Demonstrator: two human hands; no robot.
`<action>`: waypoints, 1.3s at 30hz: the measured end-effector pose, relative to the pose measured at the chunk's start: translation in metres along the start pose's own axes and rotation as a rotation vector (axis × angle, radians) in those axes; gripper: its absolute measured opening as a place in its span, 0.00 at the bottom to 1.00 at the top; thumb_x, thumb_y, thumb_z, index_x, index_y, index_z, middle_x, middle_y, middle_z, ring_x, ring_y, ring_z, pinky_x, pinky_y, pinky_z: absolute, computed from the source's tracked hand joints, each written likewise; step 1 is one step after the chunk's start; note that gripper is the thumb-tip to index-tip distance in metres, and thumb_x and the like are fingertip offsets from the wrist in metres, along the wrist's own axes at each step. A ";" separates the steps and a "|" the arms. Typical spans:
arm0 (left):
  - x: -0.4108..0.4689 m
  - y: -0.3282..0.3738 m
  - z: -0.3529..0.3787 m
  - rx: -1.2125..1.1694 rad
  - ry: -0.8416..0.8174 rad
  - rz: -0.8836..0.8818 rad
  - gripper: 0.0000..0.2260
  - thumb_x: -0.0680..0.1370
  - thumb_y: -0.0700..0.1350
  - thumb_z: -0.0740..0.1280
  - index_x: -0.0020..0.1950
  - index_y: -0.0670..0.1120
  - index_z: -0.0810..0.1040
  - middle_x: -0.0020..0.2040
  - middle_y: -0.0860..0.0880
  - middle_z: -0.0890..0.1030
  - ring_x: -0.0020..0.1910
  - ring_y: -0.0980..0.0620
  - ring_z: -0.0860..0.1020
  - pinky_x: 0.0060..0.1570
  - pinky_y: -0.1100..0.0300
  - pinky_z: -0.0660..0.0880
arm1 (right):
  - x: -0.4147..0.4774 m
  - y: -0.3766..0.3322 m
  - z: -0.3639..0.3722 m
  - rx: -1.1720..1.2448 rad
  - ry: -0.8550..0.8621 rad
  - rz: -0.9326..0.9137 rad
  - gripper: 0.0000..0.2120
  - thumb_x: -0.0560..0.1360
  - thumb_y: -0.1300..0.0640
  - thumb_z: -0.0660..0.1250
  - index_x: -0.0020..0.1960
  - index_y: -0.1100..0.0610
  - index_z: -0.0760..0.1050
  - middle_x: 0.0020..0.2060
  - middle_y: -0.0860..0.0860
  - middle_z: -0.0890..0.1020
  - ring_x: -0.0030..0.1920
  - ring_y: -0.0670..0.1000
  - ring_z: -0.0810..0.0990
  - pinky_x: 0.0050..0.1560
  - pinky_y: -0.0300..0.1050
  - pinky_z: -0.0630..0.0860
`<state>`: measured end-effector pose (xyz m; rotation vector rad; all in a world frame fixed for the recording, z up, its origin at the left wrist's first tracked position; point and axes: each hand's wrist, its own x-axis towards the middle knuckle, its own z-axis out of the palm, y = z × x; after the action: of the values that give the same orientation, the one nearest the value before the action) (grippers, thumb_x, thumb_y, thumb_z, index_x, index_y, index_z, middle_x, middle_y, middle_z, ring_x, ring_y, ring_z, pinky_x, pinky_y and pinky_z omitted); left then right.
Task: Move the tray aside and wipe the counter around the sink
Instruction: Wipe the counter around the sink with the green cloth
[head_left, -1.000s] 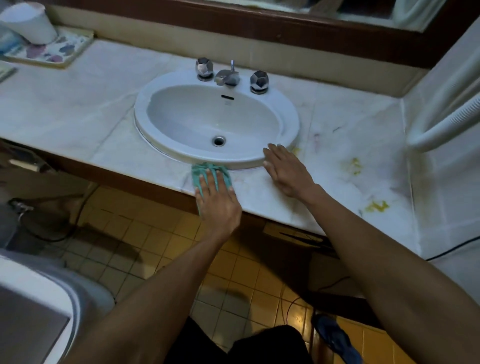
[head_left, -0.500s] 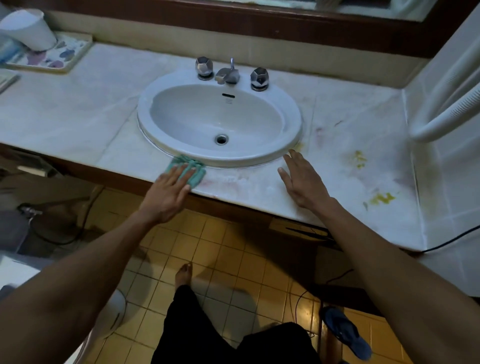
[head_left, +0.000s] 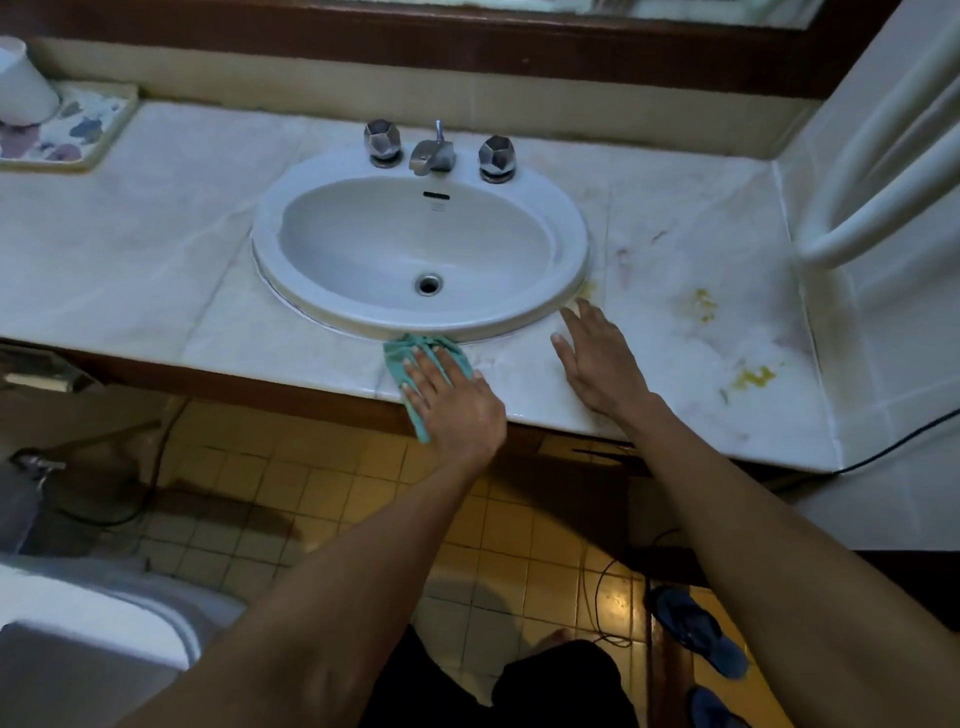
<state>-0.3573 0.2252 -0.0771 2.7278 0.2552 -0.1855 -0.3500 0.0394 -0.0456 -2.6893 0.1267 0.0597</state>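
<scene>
Counter (head_left: 156, 270) strip in front of the sink (head_left: 571, 260) is where I'm working: my left hand (head_left: 452, 400) lies flat, fingers spread, pressing the cloth (head_left: 402, 358) down against the marble just below the rim. Nothing is pinched; the palm alone pins the cloth, which lets it slide and keeps pressure even along that narrow front edge, where part of it hangs over. My right hand (head_left: 597, 358) is open and empty, palm down on the counter beside the basin, I judge to brace me as I lean in.

The tray (head_left: 98, 135) sits well apart at the far left corner against the back wall, with a cup (head_left: 21, 88) on it, so it is out of the cloth's way. The marble is pale and veined, with yellow stains (head_left: 748, 376) to the right near the wall, not yet wiped. Taps (head_left: 439, 150) stand behind the basin. Below is yellow floor tile (head_left: 519, 545), with sandals (head_left: 696, 634) at lower right. The light is dim.
</scene>
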 end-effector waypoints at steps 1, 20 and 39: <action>-0.007 0.011 0.003 -0.005 -0.017 0.026 0.30 0.84 0.54 0.48 0.82 0.40 0.46 0.82 0.38 0.43 0.81 0.38 0.42 0.78 0.41 0.39 | -0.007 0.011 -0.004 0.010 0.007 0.045 0.26 0.84 0.46 0.48 0.78 0.57 0.57 0.79 0.57 0.57 0.79 0.57 0.55 0.77 0.56 0.54; -0.002 0.092 0.034 0.184 -0.201 0.721 0.26 0.85 0.56 0.43 0.83 0.52 0.44 0.83 0.47 0.43 0.81 0.45 0.40 0.79 0.45 0.40 | -0.083 0.092 0.006 0.006 0.193 0.195 0.26 0.84 0.48 0.51 0.79 0.57 0.56 0.80 0.54 0.55 0.80 0.52 0.50 0.79 0.49 0.47; 0.010 0.047 0.002 0.362 -0.481 1.364 0.25 0.86 0.57 0.44 0.82 0.58 0.42 0.82 0.53 0.40 0.81 0.52 0.37 0.79 0.49 0.39 | -0.130 0.105 0.007 0.108 0.234 0.256 0.23 0.84 0.51 0.52 0.77 0.56 0.61 0.79 0.52 0.58 0.79 0.52 0.52 0.78 0.51 0.53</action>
<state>-0.3385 0.1833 -0.0630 2.4130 -1.8072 -0.4734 -0.4902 -0.0415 -0.0887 -2.5483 0.5299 -0.1786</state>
